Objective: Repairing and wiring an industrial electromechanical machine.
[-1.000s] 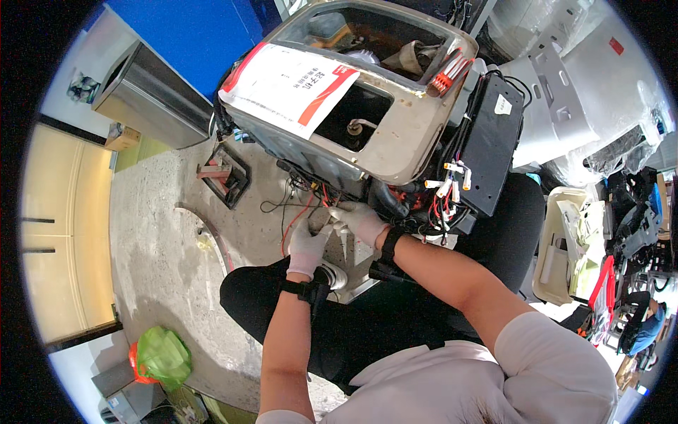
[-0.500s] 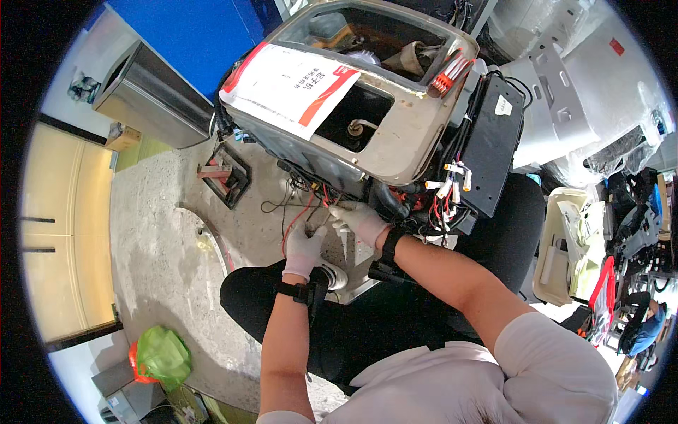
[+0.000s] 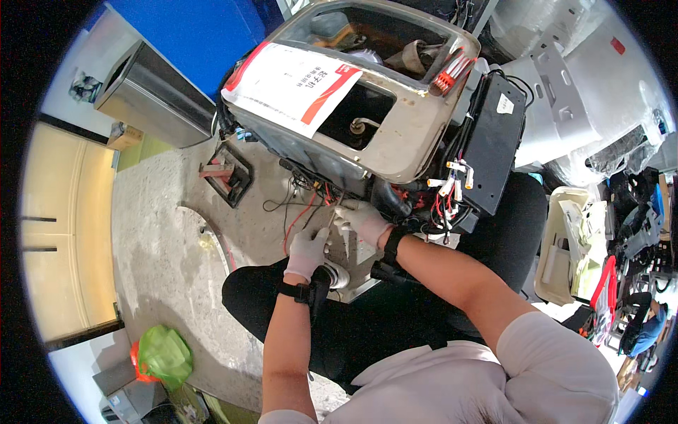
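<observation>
Both my hands wear pale gloves and meet low in front of the beige machine housing (image 3: 395, 145), at the loose wiring (image 3: 321, 189) under its near edge. My left hand (image 3: 308, 253) is closed, thumb up, and pinches a thin wire (image 3: 332, 219) that runs up toward my other hand. My right hand (image 3: 363, 222) is closed just above and to the right, its fingertips on the upper part of the same strand. The wire's exact ends are too small to make out. A red cable (image 3: 299, 220) hangs down left of my hands.
A black panel (image 3: 494, 152) with white connectors (image 3: 452, 182) stands at the machine's right. A printed sheet (image 3: 293, 85) and several red-and-white pens (image 3: 452, 73) lie on top. A small dark metal frame (image 3: 226, 177) sits on the floor; a beige bin (image 3: 547, 272) stands right.
My left hand has dropped slightly, away from the wiring, with the strand showing longer between both hands. My right hand stays nearly in place.
</observation>
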`<state>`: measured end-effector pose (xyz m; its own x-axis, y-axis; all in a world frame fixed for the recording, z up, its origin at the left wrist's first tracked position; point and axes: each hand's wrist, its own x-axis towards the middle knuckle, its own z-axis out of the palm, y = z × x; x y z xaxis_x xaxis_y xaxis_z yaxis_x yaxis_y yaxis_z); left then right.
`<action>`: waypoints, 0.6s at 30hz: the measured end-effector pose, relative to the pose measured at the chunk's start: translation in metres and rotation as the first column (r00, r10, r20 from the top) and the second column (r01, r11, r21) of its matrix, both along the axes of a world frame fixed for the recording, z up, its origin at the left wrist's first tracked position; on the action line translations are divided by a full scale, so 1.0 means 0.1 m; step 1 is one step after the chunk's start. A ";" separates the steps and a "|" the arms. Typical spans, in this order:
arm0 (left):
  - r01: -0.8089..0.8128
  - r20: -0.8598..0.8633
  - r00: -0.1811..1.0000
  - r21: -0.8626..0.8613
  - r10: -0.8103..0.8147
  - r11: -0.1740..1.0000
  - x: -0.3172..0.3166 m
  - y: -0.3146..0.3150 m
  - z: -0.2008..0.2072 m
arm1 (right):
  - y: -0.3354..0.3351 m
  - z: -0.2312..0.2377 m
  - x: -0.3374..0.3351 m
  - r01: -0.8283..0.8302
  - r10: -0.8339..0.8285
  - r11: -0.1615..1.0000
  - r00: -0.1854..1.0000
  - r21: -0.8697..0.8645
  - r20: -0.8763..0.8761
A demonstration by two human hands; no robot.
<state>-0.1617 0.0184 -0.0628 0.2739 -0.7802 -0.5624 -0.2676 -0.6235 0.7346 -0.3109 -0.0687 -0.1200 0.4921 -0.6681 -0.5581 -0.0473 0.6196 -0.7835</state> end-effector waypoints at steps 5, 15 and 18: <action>0.045 0.226 0.974 -0.233 0.009 0.971 0.04 0.02 -0.31 | -0.06 -0.02 0.03 -0.054 0.056 0.998 0.993 0.022 -0.100; 0.032 -0.101 0.995 0.040 -0.028 0.999 0.02 0.06 0.16 | 0.02 0.01 0.00 0.069 -0.071 0.997 0.995 0.039 0.069; 0.235 0.321 0.927 -0.093 -0.194 0.968 -0.03 0.07 0.25 | 0.01 0.10 0.01 0.092 -0.109 0.988 0.985 0.125 0.137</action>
